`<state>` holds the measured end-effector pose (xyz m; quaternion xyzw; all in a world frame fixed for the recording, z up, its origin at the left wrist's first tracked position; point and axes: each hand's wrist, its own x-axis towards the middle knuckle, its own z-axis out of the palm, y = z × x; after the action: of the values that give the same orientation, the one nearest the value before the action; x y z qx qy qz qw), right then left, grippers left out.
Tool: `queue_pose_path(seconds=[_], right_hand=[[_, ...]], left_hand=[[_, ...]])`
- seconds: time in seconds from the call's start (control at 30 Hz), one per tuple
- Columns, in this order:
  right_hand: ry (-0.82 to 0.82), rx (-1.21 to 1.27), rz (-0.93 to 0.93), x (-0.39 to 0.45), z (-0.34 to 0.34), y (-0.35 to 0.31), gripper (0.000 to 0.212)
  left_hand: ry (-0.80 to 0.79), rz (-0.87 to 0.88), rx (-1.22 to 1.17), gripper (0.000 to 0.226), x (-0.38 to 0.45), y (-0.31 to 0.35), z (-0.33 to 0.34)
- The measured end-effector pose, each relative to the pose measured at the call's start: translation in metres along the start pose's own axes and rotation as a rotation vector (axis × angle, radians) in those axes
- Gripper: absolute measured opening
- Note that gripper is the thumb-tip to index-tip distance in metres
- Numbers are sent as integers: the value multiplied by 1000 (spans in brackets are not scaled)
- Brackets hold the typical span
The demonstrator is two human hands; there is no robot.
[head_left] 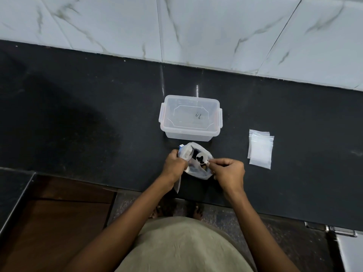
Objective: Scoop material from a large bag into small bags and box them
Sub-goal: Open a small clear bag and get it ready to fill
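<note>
Right hand [228, 171] fingers pinch the loaded scoop [202, 158] over the large bag [196, 169], gripped by the left hand [173, 165]; small bags [260, 149] lie rightward on the bench [98, 114].

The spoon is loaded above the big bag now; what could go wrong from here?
1. The spoon carries dark bits and the right hand only pinches its handle; a tilt may spill them on the counter.
2. The left hand holds the bag by its edge; it may sag or tip.
3. The small bags lie apart to the right, so the carry there is long.
</note>
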<state>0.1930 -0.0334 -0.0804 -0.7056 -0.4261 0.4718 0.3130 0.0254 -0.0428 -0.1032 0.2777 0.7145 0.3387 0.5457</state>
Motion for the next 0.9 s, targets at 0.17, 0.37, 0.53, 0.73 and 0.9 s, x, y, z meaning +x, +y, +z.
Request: queue_pose_path(seconds=[0.17, 0.37, 0.53, 0.73, 0.9], right_hand=[[34, 140, 14, 3, -6, -4, 5], [-78, 359, 63, 4, -9, -13, 7], [-168, 436, 36, -5, -9, -27, 5], [-216, 282, -251, -27, -4, -45, 9], [-149, -30, -529, -37, 10, -42, 16]], left_hand=[[91, 138, 60, 49, -1, -4, 1], [324, 533, 91, 71, 0, -11, -3], [287, 711, 114, 72, -1, -8, -7], [226, 753, 137, 77, -2, -9, -5], [192, 764, 142, 77, 0, -10, -3]])
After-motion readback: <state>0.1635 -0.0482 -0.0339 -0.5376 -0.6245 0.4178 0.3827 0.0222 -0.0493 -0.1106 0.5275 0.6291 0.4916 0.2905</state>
